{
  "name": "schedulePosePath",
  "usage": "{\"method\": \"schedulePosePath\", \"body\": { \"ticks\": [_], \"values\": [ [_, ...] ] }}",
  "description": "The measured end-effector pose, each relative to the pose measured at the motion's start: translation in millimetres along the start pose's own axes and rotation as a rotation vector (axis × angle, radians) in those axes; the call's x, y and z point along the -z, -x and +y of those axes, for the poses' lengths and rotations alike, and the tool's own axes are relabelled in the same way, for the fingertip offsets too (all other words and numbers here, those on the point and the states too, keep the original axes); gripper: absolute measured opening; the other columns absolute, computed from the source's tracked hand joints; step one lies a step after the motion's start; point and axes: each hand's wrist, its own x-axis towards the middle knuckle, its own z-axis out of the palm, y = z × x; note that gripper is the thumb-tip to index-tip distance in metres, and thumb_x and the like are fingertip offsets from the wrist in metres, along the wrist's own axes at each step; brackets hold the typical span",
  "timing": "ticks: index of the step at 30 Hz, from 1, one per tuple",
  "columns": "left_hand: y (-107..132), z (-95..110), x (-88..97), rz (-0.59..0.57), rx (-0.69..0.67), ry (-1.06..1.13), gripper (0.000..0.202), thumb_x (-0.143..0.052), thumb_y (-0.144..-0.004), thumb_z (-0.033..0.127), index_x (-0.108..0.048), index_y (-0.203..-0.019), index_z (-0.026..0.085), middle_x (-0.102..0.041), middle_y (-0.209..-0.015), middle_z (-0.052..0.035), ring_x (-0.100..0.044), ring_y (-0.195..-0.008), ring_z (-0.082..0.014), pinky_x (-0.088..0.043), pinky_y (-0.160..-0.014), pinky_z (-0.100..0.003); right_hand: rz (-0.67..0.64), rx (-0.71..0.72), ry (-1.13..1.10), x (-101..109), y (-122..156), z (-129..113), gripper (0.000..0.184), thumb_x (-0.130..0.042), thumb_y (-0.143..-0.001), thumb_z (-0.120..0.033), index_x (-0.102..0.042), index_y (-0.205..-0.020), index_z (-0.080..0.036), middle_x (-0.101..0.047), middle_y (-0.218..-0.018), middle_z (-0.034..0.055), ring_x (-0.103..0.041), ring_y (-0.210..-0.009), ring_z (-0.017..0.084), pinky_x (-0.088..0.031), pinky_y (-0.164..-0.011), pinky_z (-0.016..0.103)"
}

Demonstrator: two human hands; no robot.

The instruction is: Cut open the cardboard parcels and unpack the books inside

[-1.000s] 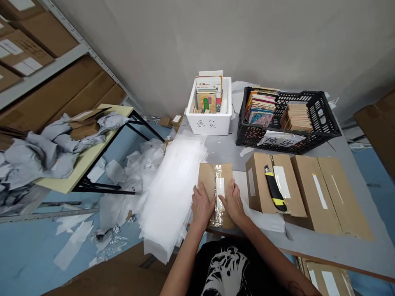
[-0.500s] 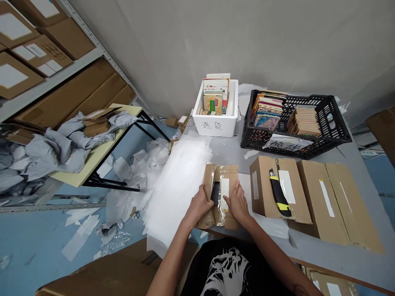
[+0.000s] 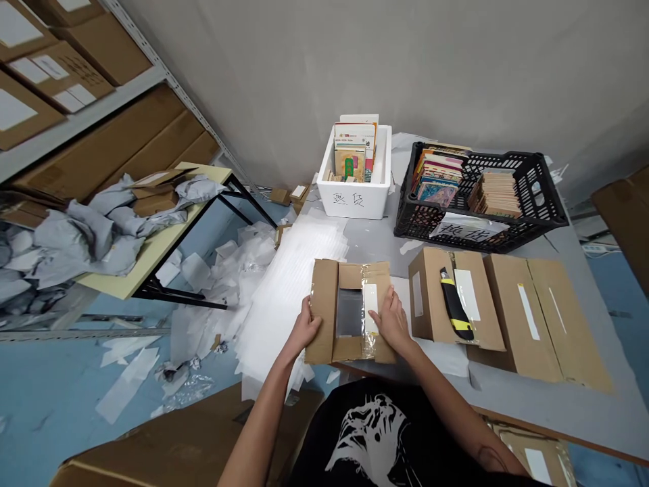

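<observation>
Left hand (image 3: 304,329) curls around the left edge of a flat brown cardboard mailer (image 3: 323,311), whose taped flaps lie parted over a glossy dark grey item (image 3: 349,312). Right hand (image 3: 391,321) rests spread on the clear-taped flap. The mailer sits at the near edge of a grey table (image 3: 375,250), beside white foam sheets (image 3: 289,291) and a closed brown carton (image 3: 433,297) bearing a black-and-yellow utility knife (image 3: 455,304).

A black short-sleeved T-shirt (image 3: 324,446) fills the view at 6 o'clock, with a jagged white print (image 3: 372,436) on its chest. The left hand (image 3: 304,331) and right hand (image 3: 393,325) are bare, and a dark marking (image 3: 491,458) shows on the right forearm at 5 o'clock.
</observation>
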Motion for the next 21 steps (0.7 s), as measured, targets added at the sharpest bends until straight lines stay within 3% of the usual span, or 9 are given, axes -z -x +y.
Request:
{"method": "schedulePosePath", "body": {
  "ticks": [3,6,9,12,15,17,19,21],
  "values": [
    [3,-2,-1.5,0.105,-0.063,-0.258,0.076,-0.046,-0.079,0.023,-0.012,-0.146,0.008,-0.040,-0.145,-0.0227,-0.044,-0.130,-0.0301,-0.041,-0.103,-0.048,0.019,-0.014,0.011,2,3,-9,0.079,-0.042,-0.090,-0.042,-0.010,-0.147,0.002,-0.031,-0.146,0.0287,-0.036,-0.129,0.034,-0.034,-0.102,0.047],
    [9,13,-11.6,0.353,-0.120,-0.550,0.081,-0.051,-0.079,0.023,-0.013,-0.148,0.002,-0.014,-0.155,-0.0266,-0.015,-0.143,-0.0380,-0.022,-0.111,-0.060,0.045,-0.040,0.043,1,3,-23,0.089,-0.048,-0.085,-0.051,-0.013,-0.147,0.003,-0.025,-0.148,0.0311,-0.030,-0.132,0.038,-0.028,-0.104,0.052],
    [12,34,-27.9,0.376,-0.253,-0.767,0.068,-0.042,-0.081,0.012,-0.026,-0.147,0.009,-0.018,-0.156,-0.0192,-0.005,-0.146,-0.0331,-0.009,-0.114,-0.062,0.057,-0.049,0.106,-2,1,-37,0.099,-0.056,-0.079,-0.053,-0.013,-0.146,0.005,-0.019,-0.150,0.0330,-0.023,-0.136,0.040,-0.020,-0.107,0.057],
    [9,44,-43.6,0.326,-0.307,-0.833,0.065,-0.037,-0.082,0.008,-0.032,-0.146,0.011,-0.026,-0.155,-0.0160,-0.005,-0.147,-0.0290,-0.011,-0.116,-0.058,0.056,-0.079,0.168,-2,-2,-48,0.098,-0.063,-0.076,-0.042,-0.014,-0.146,0.007,-0.016,-0.150,0.0351,-0.021,-0.137,0.042,-0.016,-0.106,0.062],
    [0,36,-52.3,0.308,-0.176,-0.828,0.068,-0.048,-0.082,0.020,-0.030,-0.145,0.002,-0.033,-0.149,-0.0242,-0.012,-0.144,-0.0371,-0.015,-0.113,-0.059,0.017,-0.077,0.129,5,-1,-50,0.087,-0.059,-0.079,-0.028,-0.017,-0.145,0.008,-0.016,-0.150,0.0358,-0.021,-0.138,0.043,-0.025,-0.105,0.059],
    [-8,25,-54.8,0.223,-0.079,-0.757,0.073,-0.053,-0.081,0.025,-0.027,-0.144,-0.003,-0.041,-0.142,-0.0297,-0.030,-0.138,-0.0401,-0.028,-0.109,-0.055,-0.039,-0.047,0.053,13,-1,-45,0.081,-0.054,-0.082,-0.025,-0.017,-0.145,0.009,-0.014,-0.151,0.0354,-0.020,-0.140,0.041,-0.028,-0.106,0.052],
    [-14,15,-56.5,0.116,-0.002,-0.611,0.066,-0.047,-0.084,0.022,-0.027,-0.142,-0.002,-0.054,-0.129,-0.0289,-0.054,-0.120,-0.0356,-0.043,-0.096,-0.046,-0.105,-0.010,-0.032,20,-1,-34,0.079,-0.051,-0.083,-0.024,-0.016,-0.145,0.009,-0.012,-0.152,0.0335,-0.017,-0.142,0.038,-0.027,-0.110,0.046],
    [-19,9,-58.2,0.053,0.046,-0.484,0.053,-0.038,-0.086,0.017,-0.033,-0.137,0.003,-0.065,-0.112,-0.0234,-0.065,-0.100,-0.0295,-0.049,-0.081,-0.038,-0.153,0.030,-0.117,25,-3,-18,0.079,-0.048,-0.083,-0.026,-0.014,-0.147,0.006,-0.013,-0.154,0.0290,-0.015,-0.144,0.033,-0.026,-0.112,0.042]
  ]
}}
